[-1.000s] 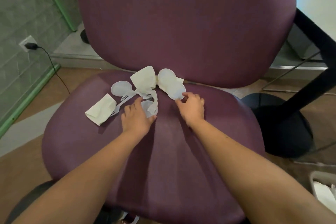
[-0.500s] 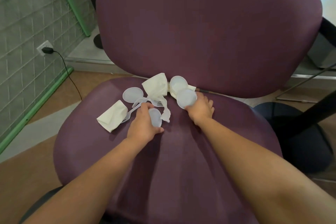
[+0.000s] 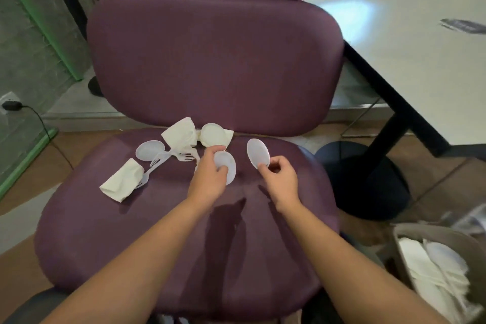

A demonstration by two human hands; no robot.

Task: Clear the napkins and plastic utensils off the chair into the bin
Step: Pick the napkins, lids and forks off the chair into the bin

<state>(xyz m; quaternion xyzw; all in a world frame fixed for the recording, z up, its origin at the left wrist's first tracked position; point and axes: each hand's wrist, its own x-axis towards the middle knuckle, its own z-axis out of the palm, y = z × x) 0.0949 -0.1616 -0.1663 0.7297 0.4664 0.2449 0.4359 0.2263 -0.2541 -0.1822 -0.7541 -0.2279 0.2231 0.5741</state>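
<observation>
Head view, looking down on a purple padded office chair (image 3: 184, 231). At the far left, a black plug (image 3: 10, 106) sits in a wall socket, its cord trailing down toward the floor. On the left of the seat lies a folded cream napkin (image 3: 121, 183), touching the handles of white plastic forks (image 3: 168, 159) that spread toward the middle. Just behind them rests a round translucent plastic lid (image 3: 150, 150). A second napkin (image 3: 180, 133) stands crumpled near the backrest, and beside it another round lid (image 3: 213, 134) lies on a third napkin (image 3: 228, 134).

The left hand (image 3: 210, 179), above the seat centre, has its grip closed on a round plastic lid (image 3: 226, 166), thumb and curled fingers around its edge. Just to the right, the right hand (image 3: 280, 179) pinches the lower rim of another round lid (image 3: 258, 152) between thumb and fingertips, holding it tilted upright above the seat. The two hands are near each other but apart.

Right of the chair stands a white worktop (image 3: 420, 60) on a black leg with a round black base (image 3: 368, 181). At the lower right corner, a grey bin (image 3: 468, 244) on the floor holds white napkins and plastic pieces.
</observation>
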